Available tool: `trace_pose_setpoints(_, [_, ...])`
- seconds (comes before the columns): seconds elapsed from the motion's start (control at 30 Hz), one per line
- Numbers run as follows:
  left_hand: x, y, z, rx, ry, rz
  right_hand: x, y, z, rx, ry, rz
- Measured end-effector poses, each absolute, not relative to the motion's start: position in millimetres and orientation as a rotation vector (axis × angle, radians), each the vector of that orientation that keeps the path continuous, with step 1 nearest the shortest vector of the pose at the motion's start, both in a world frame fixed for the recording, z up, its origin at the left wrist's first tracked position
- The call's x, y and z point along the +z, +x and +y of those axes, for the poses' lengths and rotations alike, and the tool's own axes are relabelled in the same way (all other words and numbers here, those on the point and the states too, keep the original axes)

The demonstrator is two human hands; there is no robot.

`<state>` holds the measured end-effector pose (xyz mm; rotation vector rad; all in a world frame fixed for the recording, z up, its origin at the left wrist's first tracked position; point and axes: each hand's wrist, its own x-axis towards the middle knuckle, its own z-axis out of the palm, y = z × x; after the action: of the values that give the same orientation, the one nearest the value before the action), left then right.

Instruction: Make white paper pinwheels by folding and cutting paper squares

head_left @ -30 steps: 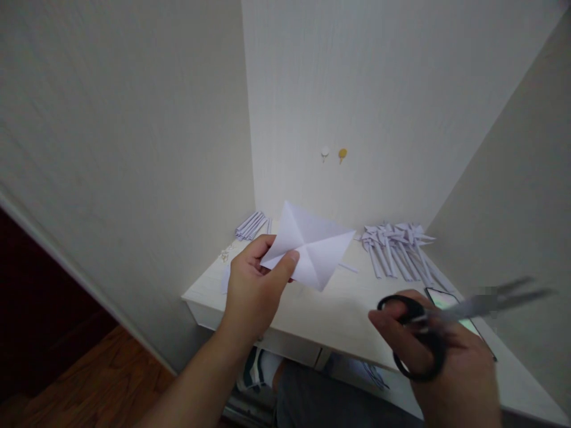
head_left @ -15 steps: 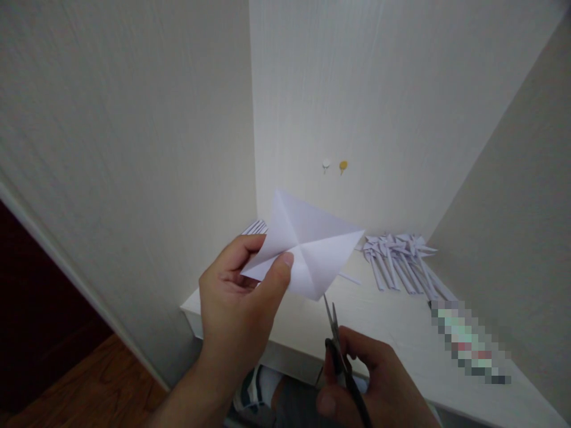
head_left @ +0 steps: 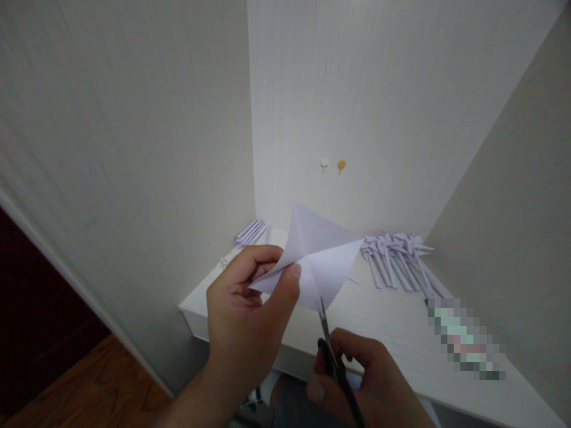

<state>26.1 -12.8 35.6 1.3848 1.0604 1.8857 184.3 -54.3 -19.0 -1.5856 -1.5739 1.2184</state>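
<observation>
My left hand (head_left: 254, 315) pinches a square of white paper (head_left: 330, 261) between thumb and fingers, above the desk. Diagonal creases cross at the middle of the sheet, and its left corner bends up beside my thumb. In my right hand (head_left: 366, 374) is a pair of scissors (head_left: 327, 333) with black handles, my fingers closed round them. The blades point up and away from me, and their tips lie at the paper's near corner, along the crease. How far the blades are parted is hard to see.
On the white desk (head_left: 383, 333), several paper pinwheels (head_left: 397, 246) lie at the back right. Rolled paper sticks (head_left: 250, 232) are stacked at the back left. A blurred-out item (head_left: 464, 342) lies to the right. Two small hooks (head_left: 341, 164) are on the back wall.
The scissors have moved up slightly and left, so their tips now overlap the paper's near corner. My left hand and the paper have shifted a little right and down.
</observation>
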Motion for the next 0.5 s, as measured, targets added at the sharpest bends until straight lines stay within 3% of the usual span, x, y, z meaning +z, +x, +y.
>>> trace_pose_setpoints(0.5, [34.9,26.1,-11.6,1.803,1.369,1.005,-15.3,185.0,-57.5,1.207,-1.517,-1.603])
